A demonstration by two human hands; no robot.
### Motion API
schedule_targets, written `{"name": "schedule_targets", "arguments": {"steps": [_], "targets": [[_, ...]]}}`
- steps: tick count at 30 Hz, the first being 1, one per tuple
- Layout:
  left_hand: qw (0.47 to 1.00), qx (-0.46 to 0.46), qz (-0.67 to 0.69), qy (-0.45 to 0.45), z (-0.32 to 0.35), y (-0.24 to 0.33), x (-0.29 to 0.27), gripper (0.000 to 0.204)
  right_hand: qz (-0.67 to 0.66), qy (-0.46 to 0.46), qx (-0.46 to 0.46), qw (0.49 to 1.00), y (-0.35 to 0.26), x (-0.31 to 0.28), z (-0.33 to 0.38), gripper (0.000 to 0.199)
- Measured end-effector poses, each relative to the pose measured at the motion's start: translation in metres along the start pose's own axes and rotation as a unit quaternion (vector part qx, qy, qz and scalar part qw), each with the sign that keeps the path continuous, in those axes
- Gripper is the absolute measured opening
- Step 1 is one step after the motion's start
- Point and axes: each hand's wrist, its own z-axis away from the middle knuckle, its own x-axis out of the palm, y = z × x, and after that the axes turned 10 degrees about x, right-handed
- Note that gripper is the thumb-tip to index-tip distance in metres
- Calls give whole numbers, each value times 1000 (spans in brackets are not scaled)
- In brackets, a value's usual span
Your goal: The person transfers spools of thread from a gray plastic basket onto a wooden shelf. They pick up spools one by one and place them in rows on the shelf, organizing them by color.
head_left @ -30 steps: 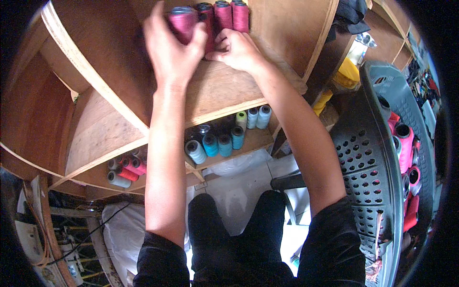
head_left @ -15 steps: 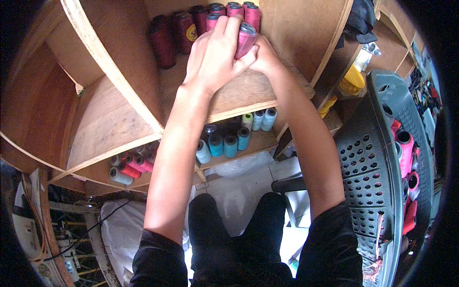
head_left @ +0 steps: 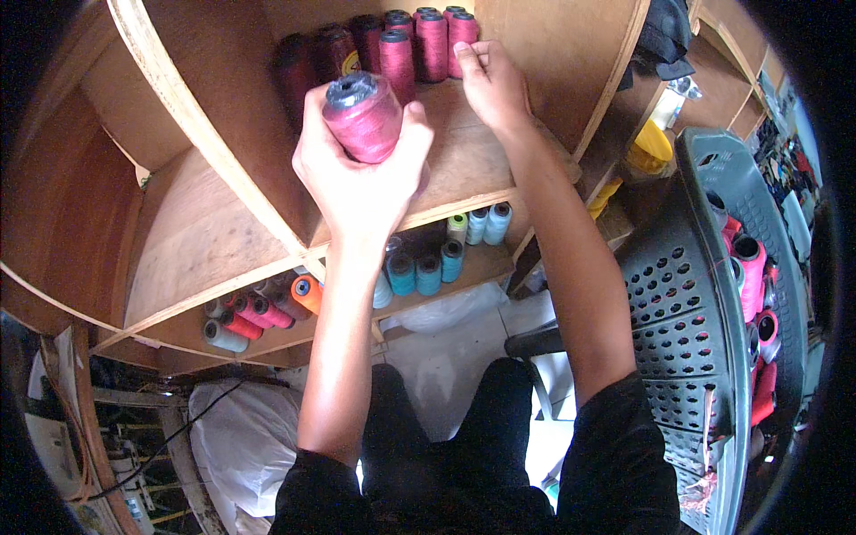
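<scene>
Left hand pulling back, fingers now wrapping pink spool; right hand fingertips steadying spool row. Keeping spool upright, sliding beside row.

The left hand has pulled one pink spool off the shelf toward its front edge; the right hand has moved apart to the back row.

Pink thread cone, brown wooden shelf, grey perforated basket.
</scene>
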Motion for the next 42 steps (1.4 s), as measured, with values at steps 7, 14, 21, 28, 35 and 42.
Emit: {"name": "schedule_targets", "arguments": {"steps": [7, 14, 21, 28, 35, 42], "targets": [[996, -69, 3, -61, 8, 0, -1, 36, -77, 55, -164, 982, -49, -4, -5, 33], [999, -30, -22, 12, 13, 0, -20, 37, 207, -255, -183, 927, -194, 29, 5, 43], [999, 3, 28, 24, 19, -6, 1, 42, 389, -246, -327, 826, -155, 139, -30, 48], [996, -46, 66, 51, 20, 4, 7, 36, 392, -265, -310, 825, -165, 91, -45, 46], [981, -150, 99, 79, 14, -5, -7, 30, 153, -419, -45, 894, -198, -63, -19, 35], [952, -280, 71, 98, -14, -20, -10, 45, 119, -394, -74, 908, -124, -72, -66, 25]]}}
